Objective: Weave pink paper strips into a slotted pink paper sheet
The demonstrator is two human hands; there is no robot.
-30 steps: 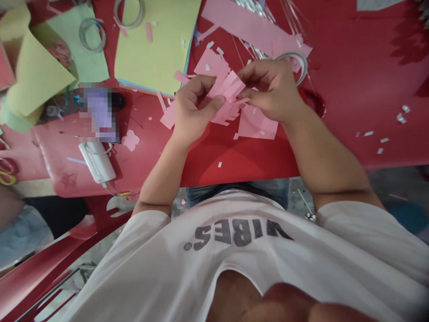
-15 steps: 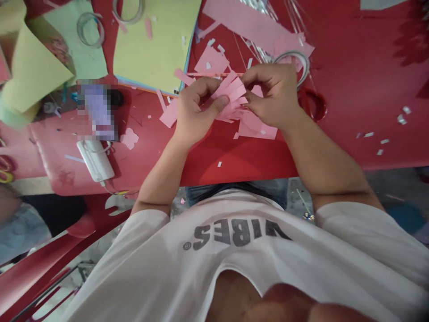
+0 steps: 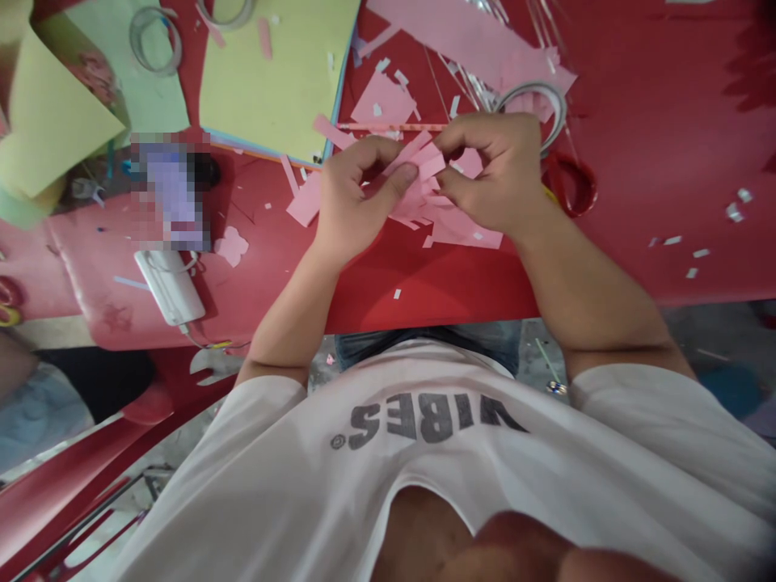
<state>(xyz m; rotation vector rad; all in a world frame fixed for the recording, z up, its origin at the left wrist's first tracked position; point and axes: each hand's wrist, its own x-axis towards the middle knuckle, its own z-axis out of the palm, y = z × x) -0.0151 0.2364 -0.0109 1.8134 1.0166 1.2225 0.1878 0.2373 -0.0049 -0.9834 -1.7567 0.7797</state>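
Both my hands meet over the red table (image 3: 636,145), pinching a pink paper piece cut into fringe strips (image 3: 419,166). My left hand (image 3: 352,198) grips its left side with thumb and curled fingers. My right hand (image 3: 494,166) pinches the strips' right ends with fingers closed. More pink paper pieces (image 3: 464,230) lie on the table just under my hands.
A yellow-green sheet (image 3: 272,73) lies at the back left, tape rolls (image 3: 154,36) on green paper beside it. Another tape roll (image 3: 537,101) and red scissor handles (image 3: 573,186) sit behind my right hand. A white power bank (image 3: 170,287) rests left. Pink scraps litter the table.
The fringed pink piece has been gathered tighter between my hands, which drew slightly closer together; the view shifted a little.
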